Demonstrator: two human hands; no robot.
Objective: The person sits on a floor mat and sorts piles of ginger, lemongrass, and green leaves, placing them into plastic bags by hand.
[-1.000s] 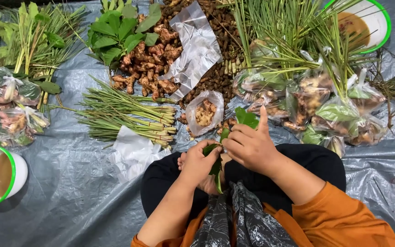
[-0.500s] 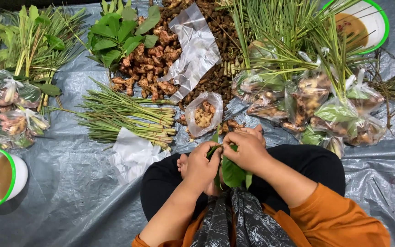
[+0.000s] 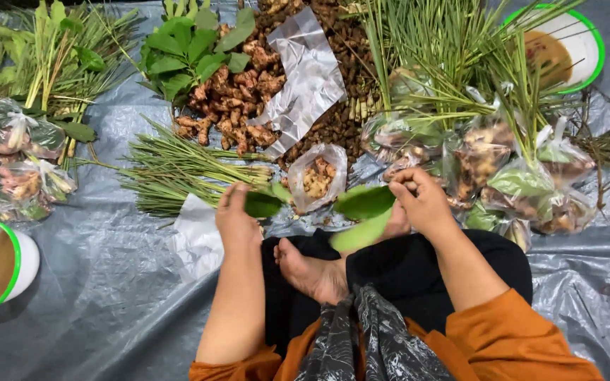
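Above the lap — left hand point(image 3: 238, 215), one leaf point(image 3: 261, 204); right hand point(image 3: 421, 201), two leaves point(image 3: 363, 212).

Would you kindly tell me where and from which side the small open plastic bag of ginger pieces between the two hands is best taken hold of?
Grip the small open bag by its loose upper rim, coming from above. Its mouth gapes upward and the ginger pieces sit low inside, so pinching the clear rim probably keeps them from spilling. The left hand and right hand flank it, each holding green leaves, so the sides look more crowded than the top.

I take this for a floor-level market stall: a grey plastic tarp point(image 3: 93, 296) spread with bundled green stalks point(image 3: 178, 169), knobbly brown ginger roots point(image 3: 238, 106) and tied clear bags of mixed herbs point(image 3: 524, 187).
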